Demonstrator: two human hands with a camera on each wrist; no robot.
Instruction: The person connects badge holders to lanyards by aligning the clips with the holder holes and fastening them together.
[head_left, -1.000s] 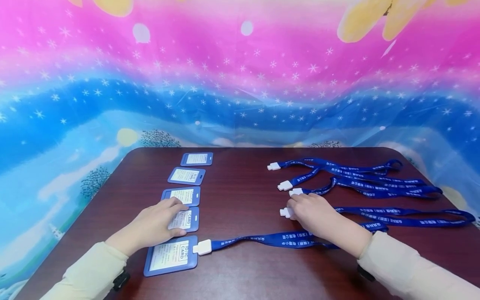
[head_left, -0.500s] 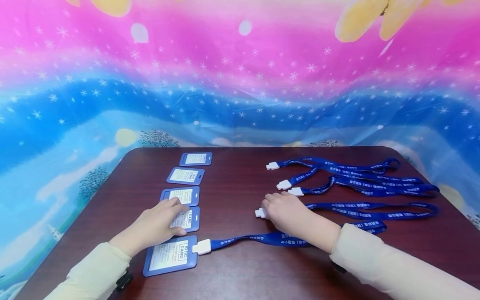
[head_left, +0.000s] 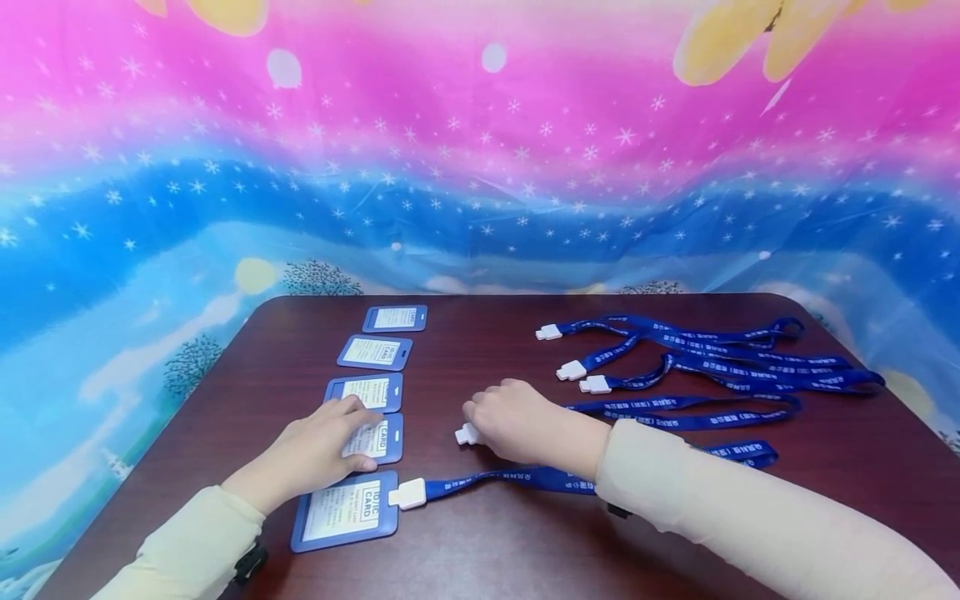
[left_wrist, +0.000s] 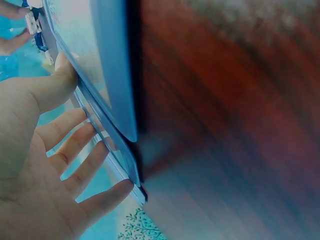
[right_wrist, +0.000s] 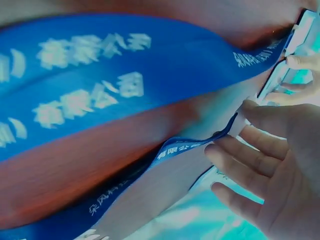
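1. Head view: on the left of the desk (head_left: 480, 554), five card holders (head_left: 375, 352) lie in a column, near to far. The left hand (head_left: 303, 450) rests over the second-nearest holder (head_left: 386, 438), fingers spread. To its right, the right hand (head_left: 517, 421) pinches a white clip (head_left: 467, 434); its blue lanyard (head_left: 720, 419) trails right. The nearest holder (head_left: 341, 512) is joined to a nearer lanyard (head_left: 517, 477). On the far right lie three more lanyards (head_left: 750, 362), and a patterned cloth (head_left: 480, 125) hangs behind.
2. Left wrist view: thumb and fingers stand wide apart at the holders; how firmly they press, I cannot tell.
3. Right wrist view: thumb and fingertips close narrowly at the blue lanyard's end; the nearer lanyard crosses the foreground.
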